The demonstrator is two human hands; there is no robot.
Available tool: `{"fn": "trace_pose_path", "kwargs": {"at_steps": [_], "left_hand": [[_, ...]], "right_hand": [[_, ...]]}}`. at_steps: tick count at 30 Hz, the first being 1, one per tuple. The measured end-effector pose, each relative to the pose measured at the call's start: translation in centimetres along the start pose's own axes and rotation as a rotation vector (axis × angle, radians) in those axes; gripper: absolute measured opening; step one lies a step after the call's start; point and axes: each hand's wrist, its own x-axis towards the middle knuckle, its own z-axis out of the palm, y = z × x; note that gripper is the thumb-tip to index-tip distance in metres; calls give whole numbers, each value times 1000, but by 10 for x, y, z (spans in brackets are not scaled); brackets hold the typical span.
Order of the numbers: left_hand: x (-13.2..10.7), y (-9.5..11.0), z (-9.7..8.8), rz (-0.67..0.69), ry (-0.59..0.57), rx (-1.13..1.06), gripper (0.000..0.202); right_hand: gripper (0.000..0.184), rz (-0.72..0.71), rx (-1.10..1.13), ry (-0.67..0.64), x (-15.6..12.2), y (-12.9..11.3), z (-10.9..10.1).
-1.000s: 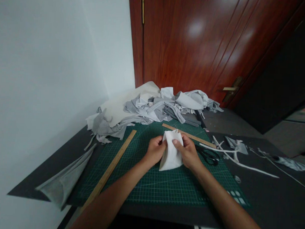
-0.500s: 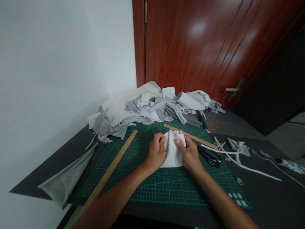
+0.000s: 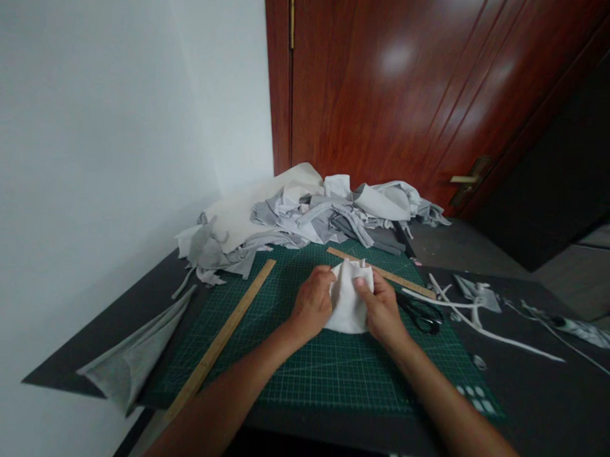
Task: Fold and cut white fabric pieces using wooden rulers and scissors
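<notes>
Between my two hands is a small white cloth pouch [image 3: 349, 307], held above the green cutting mat [image 3: 330, 376]. My left hand [image 3: 313, 299] grips its left side with the fingers curled in. On the right side, my right hand [image 3: 381, 304] pinches the fabric, thumb on the near face and fingers behind. The pouch's top edge is bunched, with small bits sticking up. Black-handled scissors [image 3: 426, 319] lie just right of my right hand, partly under a white cord [image 3: 437, 300].
Wooden rulers lie on the mat, one at left [image 3: 231, 322] and one behind my hands [image 3: 403, 280]. Fabric scraps [image 3: 310, 215] are heaped at the back against the wall and door. A folded grey cloth [image 3: 140, 356] hangs over the left table edge. White strips and cords lie at right.
The pouch's top edge has become more bunched, and its left side has shifted slightly right. My left hand has turned a little, with its knuckles now more toward me.
</notes>
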Motion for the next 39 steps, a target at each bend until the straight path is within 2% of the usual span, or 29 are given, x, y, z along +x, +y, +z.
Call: {"fn": "trace_pose_path", "kwargs": {"at_steps": [4, 8, 13, 18, 22, 26, 30, 34, 39], "left_hand": [[4, -1, -3, 66, -61, 81, 28], [7, -2, -7, 161, -147, 212, 31], [9, 1, -11, 141, -235, 269, 36], [11, 6, -13, 124, -330, 226, 38], [13, 13, -15, -58, -254, 28, 28], [18, 19, -16, -240, -153, -157, 7], [19, 14, -7, -377, -76, -300, 16], [13, 0, 7, -551, 21, -485, 10], [11, -7, 10, -568, 131, -534, 11]], "right_hand": [[37, 49, 126, 13, -1, -6, 7], [41, 80, 183, 46, 0, -11, 10], [40, 98, 223, 55, 0, -13, 10], [41, 142, 268, 64, 1, -14, 11], [38, 154, 260, 42, 1, -14, 9], [40, 129, 210, -59, -2, -13, 9], [43, 108, 135, -83, -4, -11, 8], [45, 119, 143, -69, -4, -11, 8], [41, 106, 164, -64, -4, -11, 8]]}}
